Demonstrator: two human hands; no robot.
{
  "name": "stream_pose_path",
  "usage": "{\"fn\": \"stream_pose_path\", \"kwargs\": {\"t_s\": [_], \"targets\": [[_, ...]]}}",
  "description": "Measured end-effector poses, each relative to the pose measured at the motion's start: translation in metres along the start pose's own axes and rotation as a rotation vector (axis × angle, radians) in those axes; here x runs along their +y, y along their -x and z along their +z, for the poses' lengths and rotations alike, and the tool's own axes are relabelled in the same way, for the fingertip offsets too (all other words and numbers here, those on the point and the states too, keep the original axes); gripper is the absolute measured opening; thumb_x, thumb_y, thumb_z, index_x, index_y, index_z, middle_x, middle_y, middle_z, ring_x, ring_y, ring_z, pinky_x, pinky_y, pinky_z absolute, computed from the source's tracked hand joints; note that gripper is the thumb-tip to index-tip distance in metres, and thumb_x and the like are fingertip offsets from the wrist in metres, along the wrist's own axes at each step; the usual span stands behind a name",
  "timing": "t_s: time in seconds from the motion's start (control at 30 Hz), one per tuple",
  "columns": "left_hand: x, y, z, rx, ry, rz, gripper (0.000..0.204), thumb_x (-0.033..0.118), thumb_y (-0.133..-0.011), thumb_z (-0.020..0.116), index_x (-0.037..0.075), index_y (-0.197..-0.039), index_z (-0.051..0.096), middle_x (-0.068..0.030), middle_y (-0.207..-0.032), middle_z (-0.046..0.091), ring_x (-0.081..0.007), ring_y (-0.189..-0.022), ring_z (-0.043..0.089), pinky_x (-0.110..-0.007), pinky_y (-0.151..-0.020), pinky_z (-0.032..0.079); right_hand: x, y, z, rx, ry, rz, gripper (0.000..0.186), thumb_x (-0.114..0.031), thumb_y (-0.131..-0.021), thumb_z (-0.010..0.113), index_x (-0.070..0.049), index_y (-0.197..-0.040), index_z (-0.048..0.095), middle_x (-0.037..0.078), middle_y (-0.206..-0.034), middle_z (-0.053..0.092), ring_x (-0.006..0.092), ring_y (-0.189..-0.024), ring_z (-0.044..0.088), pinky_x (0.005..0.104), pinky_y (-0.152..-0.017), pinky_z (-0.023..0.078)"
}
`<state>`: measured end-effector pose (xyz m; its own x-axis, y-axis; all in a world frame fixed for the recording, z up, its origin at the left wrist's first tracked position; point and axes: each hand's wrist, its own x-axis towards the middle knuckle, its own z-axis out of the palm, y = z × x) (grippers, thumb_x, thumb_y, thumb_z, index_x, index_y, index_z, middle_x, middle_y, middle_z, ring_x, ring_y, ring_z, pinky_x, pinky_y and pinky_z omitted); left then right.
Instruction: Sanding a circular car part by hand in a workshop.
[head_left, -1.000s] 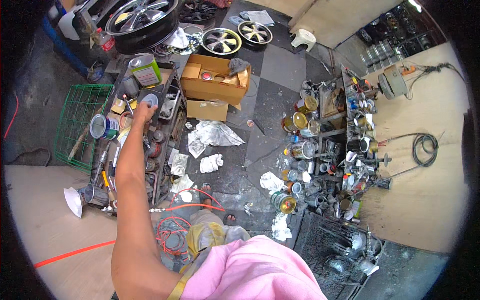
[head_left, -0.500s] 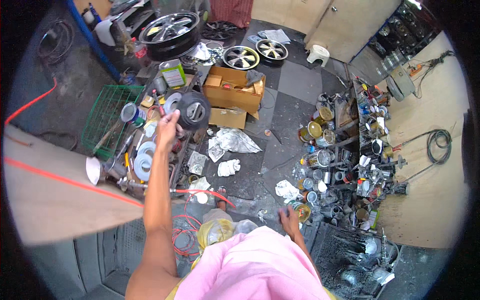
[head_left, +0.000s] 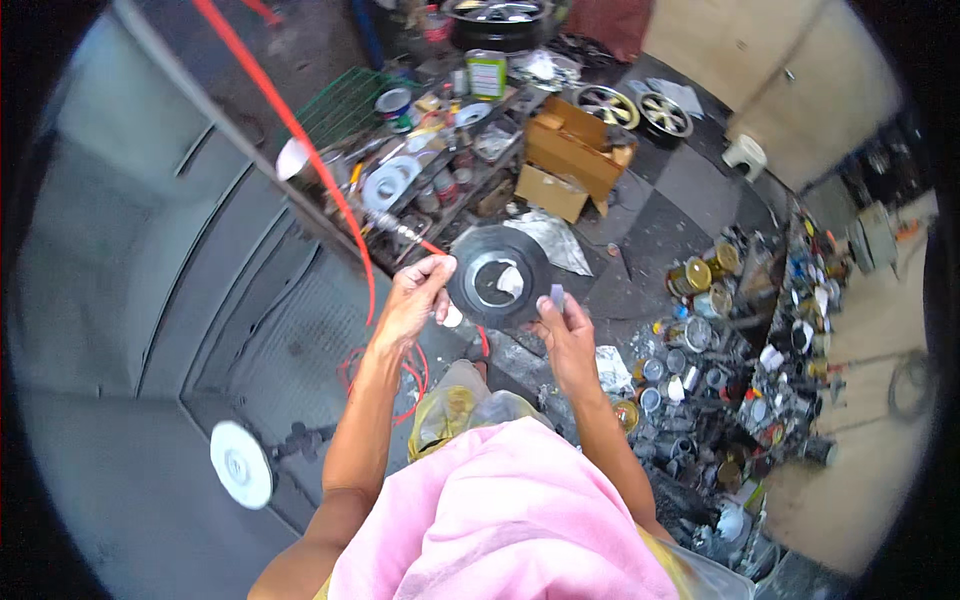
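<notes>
A black round disc-shaped part (head_left: pixel 508 250) is held up in front of me, with a ring-shaped recess and a white patch at its middle. My left hand (head_left: pixel 415 295) pinches its left rim between thumb and fingers. At its lower right rim is my right hand (head_left: pixel 566 340), fingers curled, with a small pale violet piece (head_left: pixel 557 296) pinched by the thumb. Whether the right thumb also presses on the disc is hard to tell. Beneath the hands lies a coiled red hose (head_left: pixel 410 385).
A cluttered bench (head_left: pixel 440 160) with tape rolls (head_left: pixel 391 180) stands at the far left, beside an open cardboard box (head_left: pixel 575 150). Car wheels (head_left: pixel 664 116) lie beyond. Cans and jars (head_left: pixel 700 335) crowd the right side. A taut red hose (head_left: pixel 300 140) crosses at left, above a white round plate (head_left: pixel 241 465).
My left hand has brought the black disc from over the bench to in front of me. My right hand has risen from low right to the disc's rim. The view has turned left.
</notes>
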<state>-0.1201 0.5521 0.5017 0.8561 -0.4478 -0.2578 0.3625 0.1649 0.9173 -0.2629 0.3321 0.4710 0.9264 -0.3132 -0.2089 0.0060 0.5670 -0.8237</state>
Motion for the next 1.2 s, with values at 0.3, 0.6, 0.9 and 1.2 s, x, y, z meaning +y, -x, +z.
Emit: {"fn": "stream_pose_path", "kwargs": {"t_s": [0.3,0.6,0.9,1.2], "targets": [[0.023,0.118,-0.025,0.268,-0.168,0.151,0.029,0.029,-0.110,0.073,0.002,-0.119,0.076,0.0033,-0.076,0.066,-0.0055,-0.055,0.053,-0.025,-0.052,0.041,0.023,0.039,0.046,-0.283,0.129,0.009,0.022,-0.015,-0.109,0.070,-0.003,-0.127,0.072,0.003,-0.112,0.076,0.0101,-0.093,0.070,0.0365,-0.086,0.064],[0.019,0.191,-0.052,0.261,0.589,0.181,0.103,0.091,-0.098,0.038,0.023,-0.175,0.024,-0.0266,-0.165,0.046,-0.0447,-0.139,0.060,-0.062,-0.119,0.048,0.033,0.085,0.163,-0.591,0.875,-0.932,0.024,0.000,-0.086,0.082,-0.003,-0.109,0.078,0.011,-0.106,0.076,0.0299,-0.091,0.072,0.0418,-0.082,0.059],[0.055,0.278,-0.156,0.114,0.879,0.487,0.100,0.084,-0.096,0.048,0.011,-0.165,0.042,-0.0357,-0.164,0.044,-0.0618,-0.146,0.048,-0.071,-0.121,0.042,0.094,0.124,0.277,-0.938,1.099,-1.275,0.050,-0.010,-0.076,0.087,-0.015,-0.126,0.081,0.001,-0.123,0.073,0.0246,-0.115,0.065,0.0452,-0.097,0.052],[0.065,0.338,-0.246,0.238,0.870,0.701,0.093,0.080,-0.099,0.047,0.016,-0.166,0.040,-0.0342,-0.162,0.045,-0.0592,-0.143,0.051,-0.069,-0.120,0.045,0.185,0.199,0.358,-0.904,0.914,-0.965,0.033,-0.013,-0.089,0.081,-0.011,-0.122,0.082,0.004,-0.131,0.074,0.0314,-0.119,0.063,0.0462,-0.102,0.048]]}}
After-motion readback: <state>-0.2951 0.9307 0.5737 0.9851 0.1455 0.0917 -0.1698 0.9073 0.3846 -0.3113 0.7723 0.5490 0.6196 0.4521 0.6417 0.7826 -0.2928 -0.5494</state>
